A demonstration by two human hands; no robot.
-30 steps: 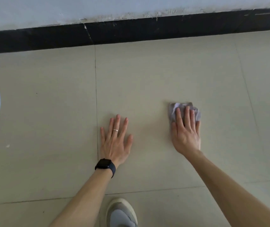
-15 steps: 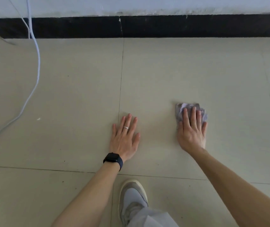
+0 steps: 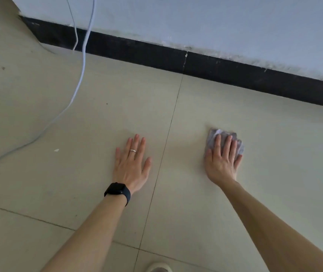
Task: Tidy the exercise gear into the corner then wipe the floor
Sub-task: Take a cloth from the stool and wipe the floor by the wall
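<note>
My right hand [image 3: 222, 160] lies flat on a crumpled grey cloth [image 3: 213, 136] and presses it onto the beige tiled floor [image 3: 215, 203]. Only the cloth's far edge shows past my fingers. My left hand [image 3: 132, 165] rests palm down on the floor to the left of a tile joint, fingers spread, holding nothing. It wears a ring and a black watch. No exercise gear is in view.
A white cable [image 3: 78, 83] hangs down the wall and trails across the floor to the left. A black skirting board [image 3: 215, 69] runs along the white wall. A small white speck [image 3: 56, 150] lies left of my left hand. My shoe tip [image 3: 158, 266] shows at the bottom.
The view has swung left and tilted, bringing more of the cable and wall into sight. Both hands stay flat on the floor, the right one still on the cloth.
</note>
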